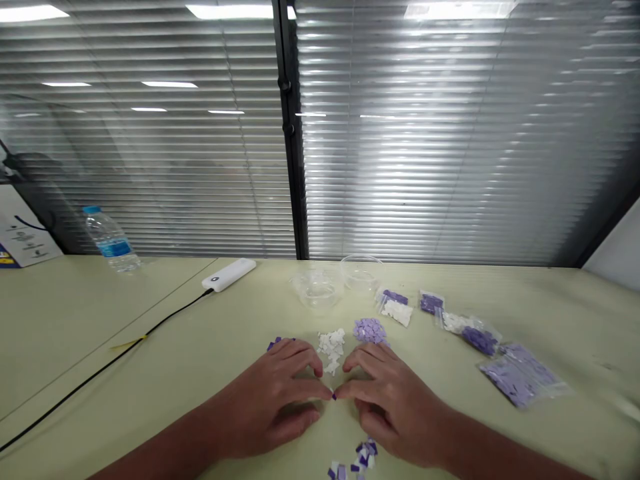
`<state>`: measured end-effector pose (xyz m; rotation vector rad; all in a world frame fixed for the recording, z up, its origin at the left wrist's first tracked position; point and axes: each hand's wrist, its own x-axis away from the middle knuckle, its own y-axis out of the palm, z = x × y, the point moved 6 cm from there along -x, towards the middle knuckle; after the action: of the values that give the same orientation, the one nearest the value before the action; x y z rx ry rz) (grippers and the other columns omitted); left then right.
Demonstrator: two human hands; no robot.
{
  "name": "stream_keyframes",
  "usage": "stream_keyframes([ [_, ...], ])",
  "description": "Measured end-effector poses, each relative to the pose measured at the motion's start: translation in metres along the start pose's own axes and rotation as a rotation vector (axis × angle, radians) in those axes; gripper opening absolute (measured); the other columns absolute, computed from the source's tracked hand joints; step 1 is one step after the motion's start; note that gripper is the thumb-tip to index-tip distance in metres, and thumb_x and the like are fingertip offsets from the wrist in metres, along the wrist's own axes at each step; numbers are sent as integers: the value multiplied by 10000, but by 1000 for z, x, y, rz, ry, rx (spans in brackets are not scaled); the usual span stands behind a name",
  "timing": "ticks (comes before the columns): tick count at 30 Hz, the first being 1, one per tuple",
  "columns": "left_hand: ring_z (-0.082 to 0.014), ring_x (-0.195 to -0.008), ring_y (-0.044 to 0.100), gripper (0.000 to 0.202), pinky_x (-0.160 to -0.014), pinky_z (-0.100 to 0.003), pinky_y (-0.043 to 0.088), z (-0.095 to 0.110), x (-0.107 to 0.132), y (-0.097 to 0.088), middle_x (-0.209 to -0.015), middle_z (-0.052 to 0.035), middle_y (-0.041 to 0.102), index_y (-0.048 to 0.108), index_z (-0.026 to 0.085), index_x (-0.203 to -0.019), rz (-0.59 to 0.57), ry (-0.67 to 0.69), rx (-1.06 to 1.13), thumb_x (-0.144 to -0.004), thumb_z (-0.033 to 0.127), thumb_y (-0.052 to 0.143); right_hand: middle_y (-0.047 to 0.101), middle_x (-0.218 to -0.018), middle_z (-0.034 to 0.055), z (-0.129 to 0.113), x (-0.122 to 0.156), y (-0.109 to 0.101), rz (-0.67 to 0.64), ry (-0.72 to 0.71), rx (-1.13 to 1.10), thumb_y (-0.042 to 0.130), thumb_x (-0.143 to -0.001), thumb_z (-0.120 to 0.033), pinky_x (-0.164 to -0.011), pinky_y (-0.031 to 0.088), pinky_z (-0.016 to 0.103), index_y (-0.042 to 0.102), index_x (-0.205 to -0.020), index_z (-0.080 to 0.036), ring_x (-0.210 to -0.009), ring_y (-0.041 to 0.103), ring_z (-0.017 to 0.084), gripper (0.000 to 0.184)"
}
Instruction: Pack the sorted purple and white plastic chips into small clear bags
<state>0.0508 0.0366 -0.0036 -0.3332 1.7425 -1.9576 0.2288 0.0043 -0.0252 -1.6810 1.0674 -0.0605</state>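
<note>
My left hand [287, 400] and my right hand [397, 403] face each other low over the table. A tiny dark purple tile [335, 397] is pressed between the tips of their index fingers. On both hands the thumb stays apart from that fingertip. Just beyond the fingers lie a pile of white tiles [331, 347] and a pile of light purple tiles [370, 331]. Dark purple tiles [276, 343] show partly behind my left hand. Nearer to me are several mixed purple and white tiles [366, 455], cut off by the lower picture edge.
Clear plastic round containers [318, 291] stand behind the piles. Small bags of tiles [520, 375] lie to the right. On the left, a black cable [115, 360] runs to a white power bank [230, 274]. A water bottle [113, 241] stands by the window blinds [150, 167].
</note>
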Motion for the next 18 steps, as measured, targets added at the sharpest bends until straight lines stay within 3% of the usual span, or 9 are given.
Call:
stream_keyframes([
  [4, -100, -1185, 538, 266, -1050, -284, 438, -4, 0, 3, -1219, 88, 621, 608, 489, -1174, -36, -64, 31, -934, 386, 556, 591, -1158, 41, 1, 2, 1, 12, -3, 4, 590, -758, -11, -945, 382, 427, 702, -1127, -279, -1073, 527, 224, 470],
  [9, -116, -1311, 487, 484, -1150, -301, 437, -5, 0, 1, -1383, 80, 566, 449, 473, -1375, -40, -89, 16, -917, 418, 595, 598, -1166, 42, 0, 2, 1, 10, -4, 4, 587, -724, 13, -945, 390, 426, 700, -1135, -277, -1088, 529, 232, 515],
  [14, -91, -1209, 536, 265, -1069, -258, 442, 3, -1, -5, -1248, 87, 625, 612, 451, -1175, 20, -30, -19, -926, 367, 581, 613, -1115, 29, 3, 1, -3, 61, 21, -76, 562, -727, 36, -918, 407, 401, 688, -1130, -259, -1033, 544, 207, 515],
  [18, -78, -1171, 540, 377, -1022, -242, 398, 4, -1, -7, -1229, 90, 620, 619, 478, -1182, 53, 48, -64, -903, 225, 591, 602, -978, 35, 12, 0, -9, 161, 58, -132, 531, -711, 60, -874, 418, 386, 693, -1001, -205, -949, 555, 190, 425],
])
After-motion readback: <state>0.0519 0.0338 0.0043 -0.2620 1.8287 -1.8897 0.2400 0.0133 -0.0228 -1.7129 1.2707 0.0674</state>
